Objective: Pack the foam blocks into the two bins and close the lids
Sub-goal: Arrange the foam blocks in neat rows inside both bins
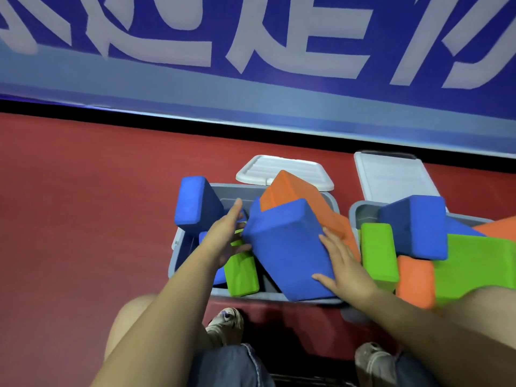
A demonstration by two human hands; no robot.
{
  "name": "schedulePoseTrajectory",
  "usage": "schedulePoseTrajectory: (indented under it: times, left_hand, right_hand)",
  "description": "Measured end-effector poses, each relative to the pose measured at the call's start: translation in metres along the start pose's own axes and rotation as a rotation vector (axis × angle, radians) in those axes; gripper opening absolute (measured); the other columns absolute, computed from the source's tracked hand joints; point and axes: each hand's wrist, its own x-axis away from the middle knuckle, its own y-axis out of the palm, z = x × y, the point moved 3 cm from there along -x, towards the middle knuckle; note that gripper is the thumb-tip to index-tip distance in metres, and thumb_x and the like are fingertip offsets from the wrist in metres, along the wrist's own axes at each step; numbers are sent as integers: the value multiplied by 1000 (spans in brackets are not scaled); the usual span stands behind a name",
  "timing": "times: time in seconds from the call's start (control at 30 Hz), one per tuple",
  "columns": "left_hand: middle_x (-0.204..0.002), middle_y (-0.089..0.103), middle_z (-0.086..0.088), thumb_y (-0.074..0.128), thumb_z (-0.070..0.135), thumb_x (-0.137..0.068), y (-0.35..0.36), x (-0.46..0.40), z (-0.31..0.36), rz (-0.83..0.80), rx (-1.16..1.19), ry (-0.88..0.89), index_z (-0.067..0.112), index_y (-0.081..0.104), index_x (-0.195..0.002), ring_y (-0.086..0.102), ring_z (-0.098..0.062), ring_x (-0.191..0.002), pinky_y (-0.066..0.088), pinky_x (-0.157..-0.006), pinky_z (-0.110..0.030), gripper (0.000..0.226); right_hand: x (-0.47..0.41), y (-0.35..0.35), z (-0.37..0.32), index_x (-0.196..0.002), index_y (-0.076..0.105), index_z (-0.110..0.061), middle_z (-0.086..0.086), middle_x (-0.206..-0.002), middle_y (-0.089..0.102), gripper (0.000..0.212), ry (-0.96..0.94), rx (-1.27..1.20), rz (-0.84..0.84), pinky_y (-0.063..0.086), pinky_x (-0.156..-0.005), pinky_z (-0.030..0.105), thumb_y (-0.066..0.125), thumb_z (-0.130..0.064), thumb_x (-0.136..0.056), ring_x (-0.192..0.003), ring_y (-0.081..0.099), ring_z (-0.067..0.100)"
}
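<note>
Foam, judged light and squashy, is best taken by broad opposite faces. In the left bin [178, 247] a large blue block [287, 252] lies tilted, pressed between the flat left hand [223, 241] and right hand [343, 263], fingers straight. The right bin [356, 212] is overfilled; both lids stay off.

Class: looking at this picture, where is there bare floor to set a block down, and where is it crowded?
Bare red floor lies left of the left bin, up to the black strip. Crowded: both bins, and the right bin overflows.
</note>
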Motion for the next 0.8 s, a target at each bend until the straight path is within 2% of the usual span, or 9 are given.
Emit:
schedulePoseTrajectory:
  times: [0.1, 0.2, 0.27, 0.4, 0.5, 0.6, 0.67, 0.73, 0.8]
  left_hand:
    - [-111, 59, 3, 52, 55, -90, 13, 8, -1, 3, -170, 93, 20, 63, -103, 56, -18, -102, 53, -85, -39, 38]
    - [-101, 58, 0, 56, 48, -90, 16, 12, 1, 30, -265, 192, 18, 64, -91, 54, -15, -90, 53, -88, -44, 32]
    - [-103, 59, -3, 58, 46, -91, 17, 14, 3, 40, -244, 225, 21, 66, -97, 54, -16, -87, 55, -85, -46, 27]
    - [-102, 54, -3, 64, 36, -89, 25, 14, -6, 12, -339, 265, 18, 58, -124, 56, -12, -85, 58, -82, -41, 39]
    - [-82, 46, -4, 67, 22, -88, 32, 13, -12, -51, -382, 284, 16, 54, -129, 54, -16, -75, 57, -69, -28, 43]
    - [-79, 46, -6, 69, 16, -87, 30, 9, -13, -78, -368, 235, 16, 51, -128, 55, -20, -71, 59, -73, -35, 45]
    - [-85, 46, -8, 70, 17, -86, 27, 6, -15, -90, -324, 157, 16, 48, -131, 56, -21, -77, 59, -76, -42, 50]
    - [-102, 55, -9, 70, 23, -86, 25, 7, -17, -114, -321, 63, 20, 47, -133, 59, -22, -90, 59, -74, -43, 52]
    - [-123, 58, 0, 67, 34, -87, 27, 9, -19, -178, -380, -25, 30, 47, -134, 58, -21, -110, 57, -67, -41, 51]
  right_hand:
    - [2, 11, 8, -148, 20, -10, 9, -154, 24, 88, 165, -125, -14, 25, -114, 31, 74, -22, -80, -142, 26, 25]
    - [-5, 11, 3, -148, 19, -12, 7, -152, 28, 85, 257, -265, -20, 31, -112, 35, 70, -23, -81, -138, 32, 23]
    - [-4, 13, 4, -145, 19, -17, 7, -143, 40, 84, 338, -337, -45, 42, -101, 44, 69, -25, -78, -128, 44, 25]
    - [12, 24, 13, -132, 24, -31, -1, -131, 52, 70, 456, -443, -97, 49, -91, 44, 66, -28, -76, -119, 55, 22]
    - [12, 26, 12, -134, 23, -22, -4, -130, 49, 68, 527, -746, -51, 46, -92, 31, 63, -6, -82, -126, 49, 18]
    - [8, 12, 4, -143, 18, -18, 1, -127, 51, 74, 499, -937, -47, 46, -82, 15, 53, 6, -83, -109, 55, 8]
    - [7, -7, 3, -134, 31, -33, -2, -112, 59, 64, 534, -1050, -14, 47, -75, 16, 52, -4, -80, -94, 58, 6]
    - [3, -26, 5, -124, 39, -48, -3, -123, 59, 47, 623, -1099, 6, 45, -86, 29, 52, -29, -84, -109, 57, 14]
    - [-2, -37, 1, -130, 37, -52, -10, -139, 48, 42, 650, -1072, -15, 45, -93, 36, 45, -56, -89, -122, 51, 17]
